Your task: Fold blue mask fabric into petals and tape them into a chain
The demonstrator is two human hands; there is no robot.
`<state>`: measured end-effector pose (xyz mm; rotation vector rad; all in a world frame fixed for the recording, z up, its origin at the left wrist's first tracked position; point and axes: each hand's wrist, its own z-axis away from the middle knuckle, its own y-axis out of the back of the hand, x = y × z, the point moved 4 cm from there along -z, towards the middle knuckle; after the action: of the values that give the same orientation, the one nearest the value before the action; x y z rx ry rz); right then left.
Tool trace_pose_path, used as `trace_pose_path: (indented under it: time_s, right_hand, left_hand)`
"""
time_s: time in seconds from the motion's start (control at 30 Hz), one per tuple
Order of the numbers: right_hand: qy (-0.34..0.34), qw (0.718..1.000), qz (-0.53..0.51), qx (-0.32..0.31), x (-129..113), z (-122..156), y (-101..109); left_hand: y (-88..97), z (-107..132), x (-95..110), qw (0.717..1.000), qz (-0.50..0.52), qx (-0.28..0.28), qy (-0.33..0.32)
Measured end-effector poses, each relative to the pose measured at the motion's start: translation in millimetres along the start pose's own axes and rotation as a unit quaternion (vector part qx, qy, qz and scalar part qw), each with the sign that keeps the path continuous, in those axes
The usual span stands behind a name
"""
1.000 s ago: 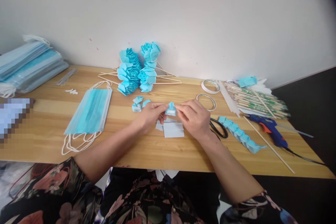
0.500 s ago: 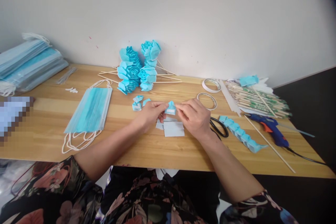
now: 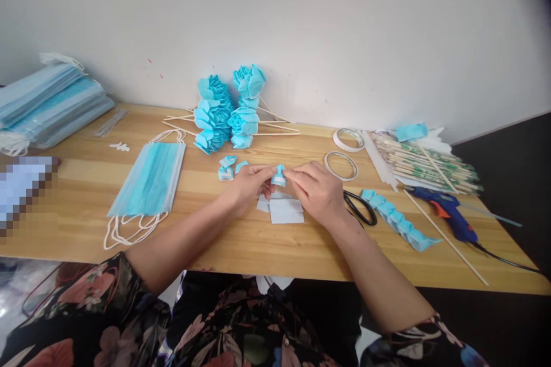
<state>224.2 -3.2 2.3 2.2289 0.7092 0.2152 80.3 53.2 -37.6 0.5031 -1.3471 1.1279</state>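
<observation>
Between my two hands is a small folded blue piece of mask fabric [image 3: 279, 175] with a white strip on its face. My left hand [image 3: 253, 181] pinches its left edge, and my right hand [image 3: 317, 188] pinches its right edge. Just below them on the table lie pale cut fabric pieces [image 3: 287, 211]. Several similar folded blue pieces [image 3: 226, 169] rest to the left of my left hand, one partly hidden by it. Beside my right hand are black-handled scissors [image 3: 364, 209], their blades out of sight.
Blue fabric flowers [image 3: 214, 114] on sticks lie at the back. On the left are face masks [image 3: 150, 179] and a bagged mask stack [image 3: 51, 100]. Tape rolls [image 3: 341, 166], a folded blue strip [image 3: 400, 221], wooden sticks [image 3: 424, 160] and a glue gun [image 3: 450, 212] lie right.
The upper corners of the folded piece are drawn inward, so it looks narrower at the top. Both hands stay nearly in place, and the view has shifted slightly.
</observation>
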Motion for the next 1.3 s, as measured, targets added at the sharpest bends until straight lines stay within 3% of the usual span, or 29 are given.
trace_pose_path:
  time_s: [0.13,0.23,0.4,0.5,0.6,0.77,0.97,1.3]
  right_hand:
    - [-0.027,0.997,-0.059,-0.035,0,-1,1]
    - [-0.109,0.981,-0.158,-0.03,8,0,2]
    - [-0.299,0.889,-0.343,-0.046,27,10,-9]
    - [-0.329,0.841,-0.424,-0.074,27,12,-17]
    - [-0.335,0.817,-0.459,-0.102,23,12,-23]
    - [-0.346,0.819,-0.447,-0.098,22,12,-26]
    - [-0.346,0.834,-0.427,-0.047,26,12,-22]
    - [-0.363,0.811,-0.457,-0.048,24,11,-23]
  left_hand:
    - [1.6,0,2,1.0,0.019,0.015,0.001]
    - [0.1,1,5,1.0,-0.004,0.005,-0.001]
    - [-0.6,4,8,0.992,-0.121,-0.001,-0.037]
    - [-0.6,5,10,0.984,-0.167,0.001,-0.067]
    - [-1.3,6,13,0.979,-0.187,0.006,-0.084]
    - [-3.5,7,14,0.977,-0.192,-0.009,-0.089]
    - [-2.5,5,8,0.979,-0.193,-0.006,-0.059]
    - [-4.3,9,9,0.97,-0.24,-0.003,-0.044]
